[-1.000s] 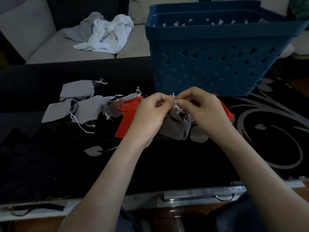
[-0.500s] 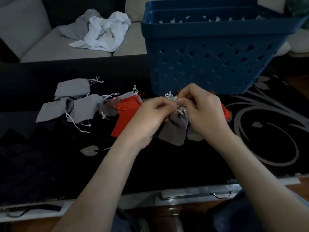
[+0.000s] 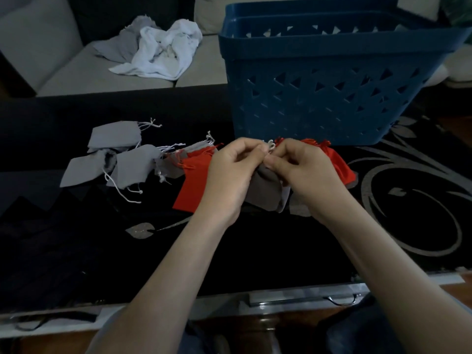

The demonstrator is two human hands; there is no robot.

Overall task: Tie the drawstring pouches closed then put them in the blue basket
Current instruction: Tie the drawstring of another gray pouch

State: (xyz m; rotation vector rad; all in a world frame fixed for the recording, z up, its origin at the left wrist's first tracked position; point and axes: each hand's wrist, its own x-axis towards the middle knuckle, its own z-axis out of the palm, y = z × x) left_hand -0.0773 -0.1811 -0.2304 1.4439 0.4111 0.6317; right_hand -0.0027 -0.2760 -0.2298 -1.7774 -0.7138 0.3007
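1. Both hands are pinched on the white cord (image 3: 270, 145) of a dark grey pouch (image 3: 265, 191); the left hand (image 3: 233, 175) and right hand (image 3: 305, 175) meet fingertip to fingertip at its gathered neck, just in front of the blue basket (image 3: 332, 80).
2. Since a second ago the pouch hangs lower and more bunched, and the hands have drawn closer together; I judge the knot is being tightened, nearly done.
3. Red pouches (image 3: 194, 185) lie under the hands on the table (image 3: 255, 251); light grey pouches (image 3: 115, 152) lie to the left, cords loose, not yet tied.
4. Whether the basket holds any pouches cannot be told.
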